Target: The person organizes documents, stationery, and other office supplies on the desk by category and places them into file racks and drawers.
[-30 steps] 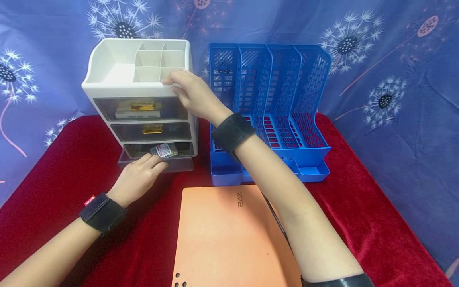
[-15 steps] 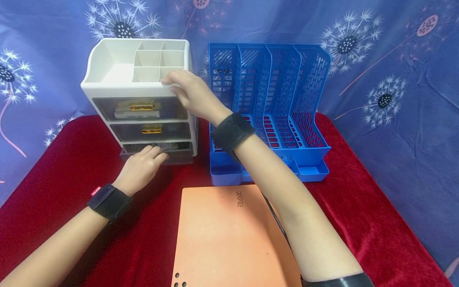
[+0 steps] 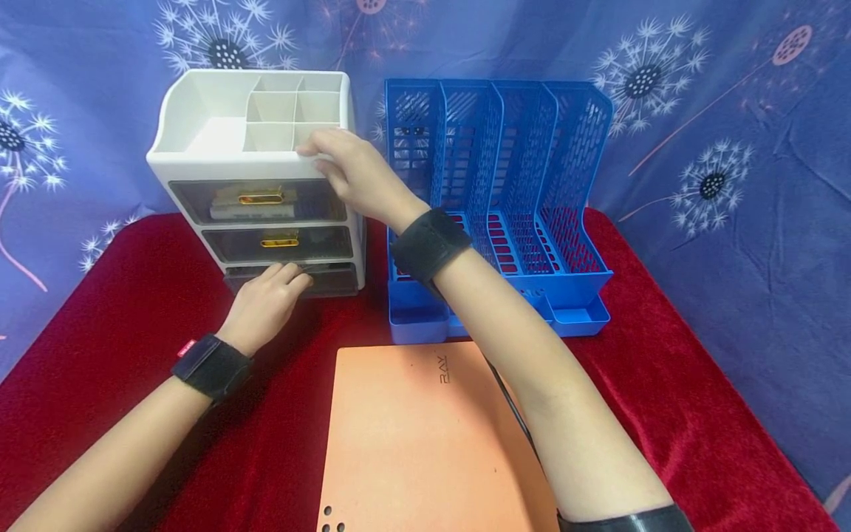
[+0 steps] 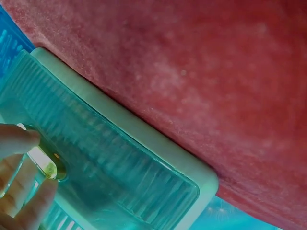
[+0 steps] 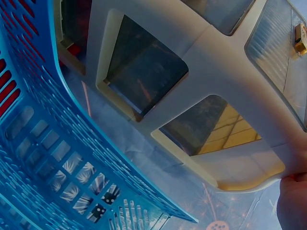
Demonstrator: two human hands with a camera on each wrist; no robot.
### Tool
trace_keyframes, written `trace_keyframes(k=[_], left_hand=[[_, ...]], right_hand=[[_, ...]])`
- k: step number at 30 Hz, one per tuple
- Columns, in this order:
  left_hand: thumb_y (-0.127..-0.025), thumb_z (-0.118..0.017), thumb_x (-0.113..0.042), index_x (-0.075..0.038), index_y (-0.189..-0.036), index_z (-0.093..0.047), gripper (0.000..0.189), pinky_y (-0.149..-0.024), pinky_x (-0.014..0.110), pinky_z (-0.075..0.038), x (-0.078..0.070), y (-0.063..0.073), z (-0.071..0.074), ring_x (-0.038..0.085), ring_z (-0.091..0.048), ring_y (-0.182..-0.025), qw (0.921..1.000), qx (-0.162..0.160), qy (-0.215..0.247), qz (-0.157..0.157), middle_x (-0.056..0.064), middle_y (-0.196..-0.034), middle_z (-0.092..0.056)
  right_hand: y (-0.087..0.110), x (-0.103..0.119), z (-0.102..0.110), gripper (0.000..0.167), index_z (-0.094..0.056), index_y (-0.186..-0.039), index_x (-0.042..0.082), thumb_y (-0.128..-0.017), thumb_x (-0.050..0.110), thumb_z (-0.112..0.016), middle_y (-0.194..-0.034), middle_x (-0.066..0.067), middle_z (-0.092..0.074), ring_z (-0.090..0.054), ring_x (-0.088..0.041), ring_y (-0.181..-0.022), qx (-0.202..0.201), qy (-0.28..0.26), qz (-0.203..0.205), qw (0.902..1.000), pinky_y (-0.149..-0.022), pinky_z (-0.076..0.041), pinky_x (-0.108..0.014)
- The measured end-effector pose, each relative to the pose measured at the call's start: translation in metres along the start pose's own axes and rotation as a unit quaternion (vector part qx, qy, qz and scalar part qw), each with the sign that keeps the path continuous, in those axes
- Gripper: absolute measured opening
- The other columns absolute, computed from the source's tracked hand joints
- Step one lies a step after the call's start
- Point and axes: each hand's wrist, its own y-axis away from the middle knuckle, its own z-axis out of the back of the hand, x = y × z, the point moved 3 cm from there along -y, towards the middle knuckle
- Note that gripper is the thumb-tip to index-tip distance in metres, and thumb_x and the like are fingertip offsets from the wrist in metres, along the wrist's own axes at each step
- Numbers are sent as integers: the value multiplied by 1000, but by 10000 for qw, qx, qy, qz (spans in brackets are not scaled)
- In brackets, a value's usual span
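Note:
A white desk organizer (image 3: 226, 167) with smoky see-through drawers stands at the left of the head view. My left hand (image 3: 266, 304) is at its bottom drawer (image 3: 332, 281), which sits almost flush. In the left wrist view the fingers and thumb of my left hand (image 4: 21, 177) pinch the drawer's gold handle (image 4: 45, 162). My right hand (image 3: 362, 177) grips the organizer's top front rim near the right corner, fingertips over the edge and thumb in front. Only a bit of the right hand (image 5: 293, 199) shows in the right wrist view.
To the right stands a blue file rack (image 3: 499, 177) with small front trays. In front lies an orange board (image 3: 412, 428) marked RAY, a dark cable partly under my right arm. White items (image 3: 253, 210) show through the top drawer. A red cloth (image 3: 665, 369) covers the table.
My left hand has pushed the bottom drawer inward, away from me, until nearly closed. The small labelled clear box in it is now out of sight. My right hand has stayed on the rim.

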Motion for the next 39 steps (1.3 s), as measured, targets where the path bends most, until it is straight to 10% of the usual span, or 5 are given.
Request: trace_keyframes(k=[39], left_hand=[[-71,-61,18,-2,-90,-65,28,-53,46,-51,7,-11,-8,32,-58,-78,9991,104,114,386,14,-82,-58]], right_hand=[[0,-3,-1,23,-60,-115,2,-95,3,-50,-121,-8,-61,-50,-15,-121,11,-134,-79,9999,-102,-28,-11]])
